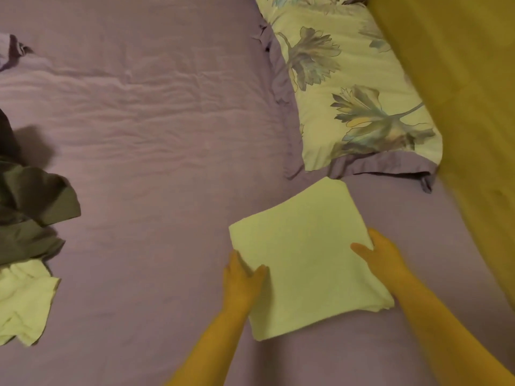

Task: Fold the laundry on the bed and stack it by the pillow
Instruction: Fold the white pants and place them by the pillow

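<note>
Two bare forearms run in from below the folded towel (306,260); the left hand (242,282) and right hand (381,254) wear no sleeves, gloves, rings or watch

Yellow wall (459,79) beside the bed

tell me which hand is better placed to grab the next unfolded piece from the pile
Left. The left hand grips the folded towel on the side facing the grey clothes and crumpled cloth; the right hand is on the pillow side.
</note>
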`<action>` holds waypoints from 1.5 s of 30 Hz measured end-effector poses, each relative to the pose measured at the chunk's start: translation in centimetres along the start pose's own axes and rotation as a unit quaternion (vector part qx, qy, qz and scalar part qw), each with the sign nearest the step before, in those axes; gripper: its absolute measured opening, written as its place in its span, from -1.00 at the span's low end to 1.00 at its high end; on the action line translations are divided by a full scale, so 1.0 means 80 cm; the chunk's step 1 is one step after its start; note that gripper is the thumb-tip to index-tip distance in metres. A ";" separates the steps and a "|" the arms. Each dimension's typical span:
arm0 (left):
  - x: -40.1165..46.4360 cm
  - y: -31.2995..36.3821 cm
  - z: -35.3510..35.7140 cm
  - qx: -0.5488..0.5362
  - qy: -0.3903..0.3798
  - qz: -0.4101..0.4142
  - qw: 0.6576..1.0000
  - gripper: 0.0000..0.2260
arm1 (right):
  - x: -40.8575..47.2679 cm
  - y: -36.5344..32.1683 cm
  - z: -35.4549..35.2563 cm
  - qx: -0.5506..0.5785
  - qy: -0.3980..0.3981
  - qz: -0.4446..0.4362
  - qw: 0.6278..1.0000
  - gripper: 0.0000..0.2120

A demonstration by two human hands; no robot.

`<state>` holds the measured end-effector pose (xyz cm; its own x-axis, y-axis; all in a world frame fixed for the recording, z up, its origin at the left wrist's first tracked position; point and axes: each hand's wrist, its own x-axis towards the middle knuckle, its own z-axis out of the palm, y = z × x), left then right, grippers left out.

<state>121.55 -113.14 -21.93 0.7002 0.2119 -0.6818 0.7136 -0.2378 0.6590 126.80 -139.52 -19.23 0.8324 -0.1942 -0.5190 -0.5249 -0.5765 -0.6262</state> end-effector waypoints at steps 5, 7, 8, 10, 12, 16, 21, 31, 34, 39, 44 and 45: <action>0.019 0.002 0.035 -0.004 0.021 -0.015 1.000 -0.28 | 0.043 0.039 0.000 -0.003 0.022 0.027 0.999 -0.61; 0.025 0.002 0.042 -0.003 0.036 -0.018 0.999 -0.25 | 0.051 0.049 0.003 -0.001 0.019 0.044 0.999 -0.61; 0.028 0.001 0.045 -0.002 0.046 -0.021 0.999 -0.24 | 0.053 0.053 0.005 -0.006 0.017 0.049 0.999 -0.59; 0.031 -0.002 0.047 0.002 0.065 -0.018 0.998 -0.22 | 0.057 0.059 0.010 -0.048 0.013 0.057 0.997 -0.51; 0.033 -0.005 0.046 -0.015 0.080 0.006 0.997 -0.31 | 0.057 0.060 0.017 -0.086 0.009 0.062 0.994 -0.45; 0.031 -0.010 0.045 -0.055 0.100 -0.045 0.992 -0.52 | 0.061 0.053 0.020 -0.015 -0.006 0.126 0.992 -0.36; 0.032 -0.014 0.031 -0.216 0.005 -0.245 0.945 -0.41 | 0.065 0.037 0.012 0.072 -0.055 0.168 0.982 -0.44; 0.062 0.008 -0.058 -0.171 0.077 -0.110 0.976 -0.78 | 0.034 -0.010 0.076 0.092 -0.011 0.059 0.994 -0.61; 0.089 0.031 -0.118 -0.159 0.093 -0.074 0.980 -0.79 | 0.046 -0.061 0.106 0.099 -0.001 0.004 0.995 -0.66; 0.144 0.086 -0.200 -0.176 0.109 -0.049 0.977 -0.78 | 0.096 -0.159 0.129 0.072 -0.017 -0.067 0.995 -0.67; 0.193 0.127 -0.233 -0.181 0.060 -0.021 0.981 -0.68 | 0.149 -0.219 0.133 0.042 0.013 -0.088 0.995 -0.58; 0.200 0.130 -0.233 -0.186 0.047 -0.002 0.981 -0.63 | 0.158 -0.222 0.135 0.034 0.023 -0.085 0.996 -0.58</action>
<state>140.64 -94.54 -20.05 0.6832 0.3034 -0.6642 0.6634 0.1221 0.7382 144.73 -123.17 -20.92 0.9169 -0.1348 -0.3757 -0.3848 -0.5491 -0.7420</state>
